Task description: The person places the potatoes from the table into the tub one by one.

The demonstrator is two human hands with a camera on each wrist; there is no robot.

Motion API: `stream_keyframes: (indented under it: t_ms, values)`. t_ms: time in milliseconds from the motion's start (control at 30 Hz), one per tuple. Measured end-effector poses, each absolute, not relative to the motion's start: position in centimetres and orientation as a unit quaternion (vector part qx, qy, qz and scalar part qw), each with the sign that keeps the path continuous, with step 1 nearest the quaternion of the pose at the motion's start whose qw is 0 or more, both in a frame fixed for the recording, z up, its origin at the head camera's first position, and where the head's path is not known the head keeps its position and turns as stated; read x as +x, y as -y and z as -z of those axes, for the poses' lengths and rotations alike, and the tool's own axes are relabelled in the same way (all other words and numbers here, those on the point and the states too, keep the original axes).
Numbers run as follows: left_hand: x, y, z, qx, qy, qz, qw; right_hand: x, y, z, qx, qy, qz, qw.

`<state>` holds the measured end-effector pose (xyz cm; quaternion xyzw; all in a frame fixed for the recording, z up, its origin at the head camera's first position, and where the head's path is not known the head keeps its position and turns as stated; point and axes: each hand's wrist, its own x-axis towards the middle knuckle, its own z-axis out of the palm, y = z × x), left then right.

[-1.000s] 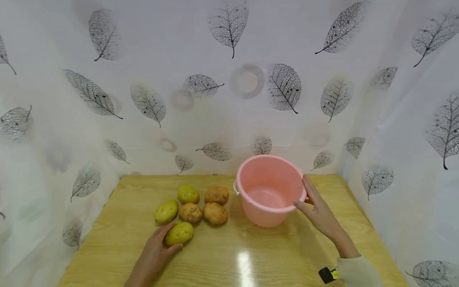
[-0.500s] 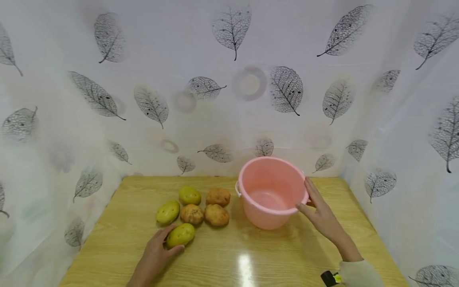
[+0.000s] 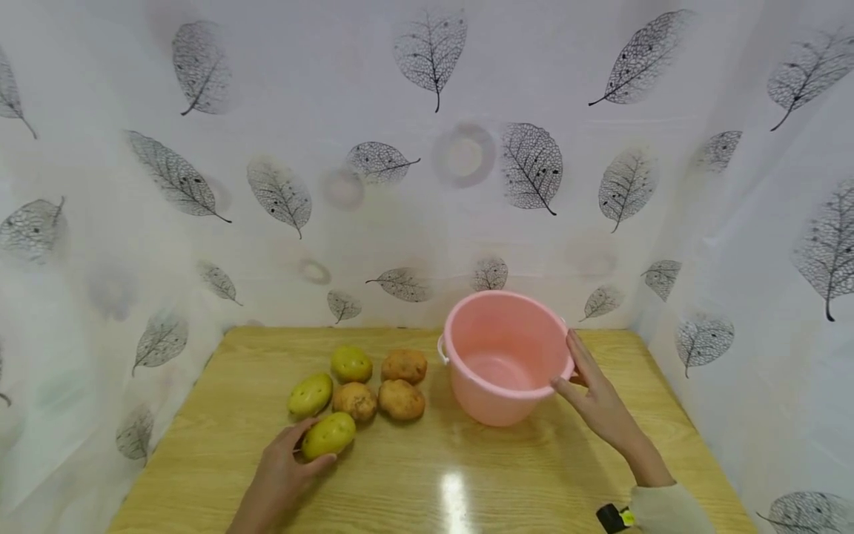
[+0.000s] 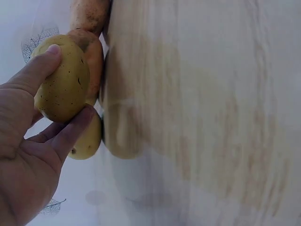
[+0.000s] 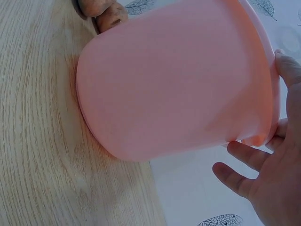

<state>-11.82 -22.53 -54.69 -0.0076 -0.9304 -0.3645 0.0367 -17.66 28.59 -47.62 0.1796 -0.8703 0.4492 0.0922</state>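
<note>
With thumb and fingers on opposite sides, my left hand (image 3: pixel 283 463) grips a smooth yellow-green potato (image 3: pixel 328 436). In the left wrist view this potato (image 4: pixel 63 80) shows a gap to the tabletop. Just beyond it lie two more yellow-green potatoes (image 3: pixel 310 394) and three rougher brown potatoes (image 3: pixel 401 400), grouped close together. A pink plastic bucket (image 3: pixel 467 397) stands to their right, its inside bare. On its right side my right hand (image 3: pixel 600 408) holds the rim, thumb on the near edge; in the right wrist view some fingers (image 5: pixel 235 179) stick out past the bucket wall.
The wooden table (image 3: pixel 387 489) runs back to a pale curtain (image 3: pixel 427 222) printed with dark leaves, which also hangs at both sides. A white handle end (image 3: pixel 442 350) sits at the bucket's left. Beside the right sleeve (image 3: pixel 667 508) is a small black device (image 3: pixel 610 518).
My left hand has shifted slightly left with the potato, off the spot where it lay. The right hand and the bucket have stayed in place; the head view moved a little.
</note>
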Motion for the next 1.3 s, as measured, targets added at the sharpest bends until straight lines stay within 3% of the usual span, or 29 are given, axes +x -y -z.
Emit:
stream_keyframes:
  t_ms: [300,567,1000,1300]
  values:
    - [-12.1,22.6,53.2,-0.029,0.926,0.370,0.068,-17.6,-28.7,47.8,0.180,0.873,-0.443,0.098]
    - [-12.7,23.0,51.5,-0.002,0.926,0.377,0.017,-17.6,-28.8,47.5,0.177,0.874,-0.443,0.087]
    - [-14.4,22.3,49.3,-0.058,0.921,0.373,0.095,-18.0,-28.7,47.3,0.181,0.875,-0.444,0.070]
    - [-16.0,21.5,47.3,-0.079,0.922,0.367,0.093,-18.0,-28.6,47.3,0.177,0.877,-0.442,0.062]
